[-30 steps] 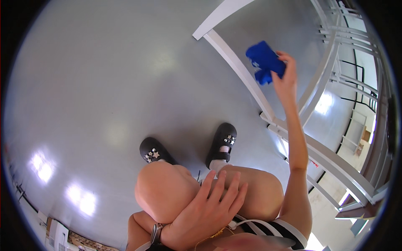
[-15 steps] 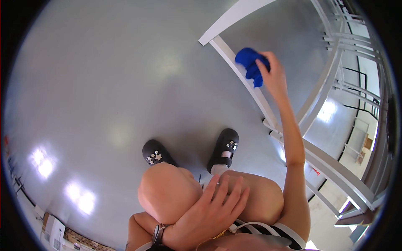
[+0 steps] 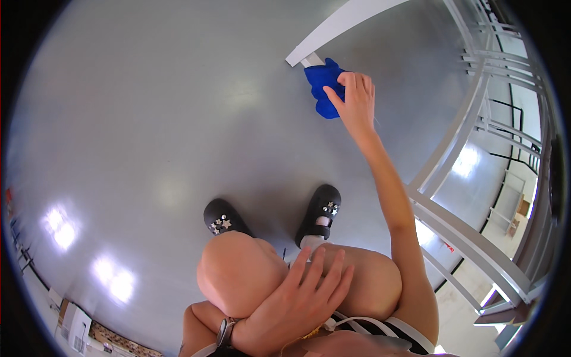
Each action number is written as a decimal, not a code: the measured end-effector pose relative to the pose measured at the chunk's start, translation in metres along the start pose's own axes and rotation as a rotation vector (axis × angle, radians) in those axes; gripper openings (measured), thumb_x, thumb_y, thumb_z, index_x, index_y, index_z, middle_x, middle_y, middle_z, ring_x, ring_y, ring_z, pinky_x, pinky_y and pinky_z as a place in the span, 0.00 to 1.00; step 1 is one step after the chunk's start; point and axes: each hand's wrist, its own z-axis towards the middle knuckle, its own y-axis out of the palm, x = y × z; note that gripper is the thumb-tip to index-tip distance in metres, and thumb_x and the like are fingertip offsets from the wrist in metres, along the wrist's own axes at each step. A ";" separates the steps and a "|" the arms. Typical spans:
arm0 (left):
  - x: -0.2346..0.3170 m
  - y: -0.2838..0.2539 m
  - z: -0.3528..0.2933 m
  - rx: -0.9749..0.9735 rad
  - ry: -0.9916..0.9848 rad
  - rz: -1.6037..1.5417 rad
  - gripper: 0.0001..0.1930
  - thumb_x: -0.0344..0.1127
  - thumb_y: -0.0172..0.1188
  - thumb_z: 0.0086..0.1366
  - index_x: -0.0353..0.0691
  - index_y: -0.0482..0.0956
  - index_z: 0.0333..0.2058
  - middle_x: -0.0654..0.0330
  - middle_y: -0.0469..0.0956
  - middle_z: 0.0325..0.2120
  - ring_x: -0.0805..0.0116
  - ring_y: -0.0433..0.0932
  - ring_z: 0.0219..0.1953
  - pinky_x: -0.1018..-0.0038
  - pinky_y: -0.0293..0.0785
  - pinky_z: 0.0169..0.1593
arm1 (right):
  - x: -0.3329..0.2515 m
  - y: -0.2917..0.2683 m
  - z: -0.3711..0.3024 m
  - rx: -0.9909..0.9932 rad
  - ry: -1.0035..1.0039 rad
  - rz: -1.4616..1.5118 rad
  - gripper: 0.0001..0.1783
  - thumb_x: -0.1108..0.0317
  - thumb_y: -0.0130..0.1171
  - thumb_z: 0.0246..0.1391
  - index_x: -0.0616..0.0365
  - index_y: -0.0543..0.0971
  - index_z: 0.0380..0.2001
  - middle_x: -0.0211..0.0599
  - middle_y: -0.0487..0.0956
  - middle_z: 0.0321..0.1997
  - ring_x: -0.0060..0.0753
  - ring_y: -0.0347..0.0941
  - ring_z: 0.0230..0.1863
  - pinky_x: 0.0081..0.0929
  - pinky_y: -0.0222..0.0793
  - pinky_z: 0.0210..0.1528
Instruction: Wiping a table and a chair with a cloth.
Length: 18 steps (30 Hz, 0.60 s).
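Observation:
My right hand (image 3: pixel 355 101) stretches far forward and grips a bunched blue cloth (image 3: pixel 324 83), thumb on one side and bent fingers on the other. The cloth lies against the low white bar (image 3: pixel 311 59) close to the far corner of a white metal frame. The rest of this bar is hidden behind my hand and forearm. My left hand (image 3: pixel 303 297) rests across my bent knee with its fingers spread, holding nothing. A watch (image 3: pixel 223 333) is on that wrist.
A curved white beam (image 3: pixel 339 27) meets the bar at its far end. More white frame rails (image 3: pixel 464 238) run along the right side. My feet, in black shoes (image 3: pixel 319 211), stand on the glossy grey floor (image 3: pixel 148 119). A white appliance (image 3: pixel 75 330) is at lower left.
My right hand has moved left along the white bar with the blue cloth, toward the far corner. My left hand has stayed on my knee.

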 end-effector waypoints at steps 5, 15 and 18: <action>-0.004 0.002 -0.005 0.007 0.010 0.033 0.22 0.41 0.48 0.60 0.39 0.70 0.52 0.55 0.70 0.51 0.56 0.71 0.49 0.58 0.62 0.59 | -0.005 0.033 0.007 -0.084 0.180 0.138 0.31 0.50 0.67 0.40 0.58 0.71 0.43 0.41 0.74 0.40 0.47 0.72 0.44 0.39 0.69 0.44; -0.007 -0.012 0.016 -0.071 0.080 0.003 0.19 0.43 0.48 0.64 0.45 0.71 0.51 0.56 0.71 0.50 0.60 0.73 0.48 0.61 0.68 0.54 | 0.008 0.065 0.061 -0.383 0.323 0.321 0.28 0.54 0.63 0.36 0.57 0.72 0.41 0.49 0.79 0.36 0.51 0.76 0.39 0.40 0.72 0.41; 0.000 -0.021 0.010 -0.249 -0.031 -0.135 0.26 0.44 0.51 0.61 0.49 0.64 0.58 0.54 0.63 0.58 0.55 0.63 0.58 0.59 0.57 0.62 | 0.012 0.053 0.029 -0.245 0.315 0.235 0.29 0.56 0.65 0.37 0.56 0.70 0.43 0.49 0.78 0.36 0.52 0.75 0.39 0.42 0.72 0.40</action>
